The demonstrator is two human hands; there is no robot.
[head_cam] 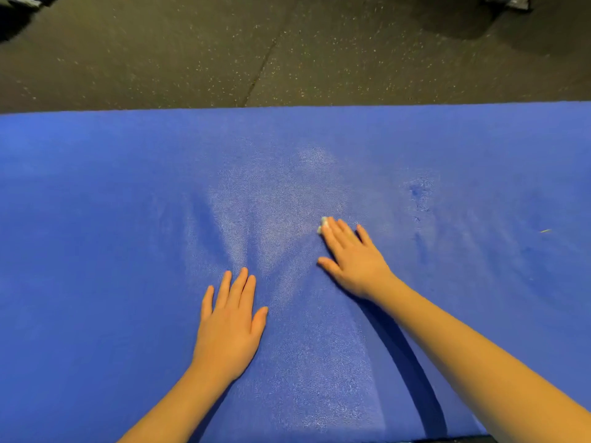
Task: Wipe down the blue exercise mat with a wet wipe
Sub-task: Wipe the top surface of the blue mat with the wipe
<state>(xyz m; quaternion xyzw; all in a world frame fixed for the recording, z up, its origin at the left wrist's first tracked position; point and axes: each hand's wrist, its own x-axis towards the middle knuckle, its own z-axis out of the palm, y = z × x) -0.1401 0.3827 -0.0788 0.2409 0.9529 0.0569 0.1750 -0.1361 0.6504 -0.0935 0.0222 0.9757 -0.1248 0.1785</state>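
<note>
The blue exercise mat (pixel 112 203) stretches across the whole view. A pale, shiny damp patch runs down its middle. My left hand (pixel 228 318) lies flat on the mat with straight fingers spread. Further out and to the right, my right hand (pixel 350 257) presses flat on the mat with straight fingers. A small white wet wipe (pixel 323 225) peeks out from under its fingertips; most of the wipe is hidden beneath the hand.
Dark speckled rubber floor (pixel 287 49) lies beyond the mat's far edge, with a seam running through it. Dark objects sit at the top left corner (pixel 19 11) and top right corner (pixel 508 3). A small yellowish speck (pixel 545 231) lies on the mat at the right.
</note>
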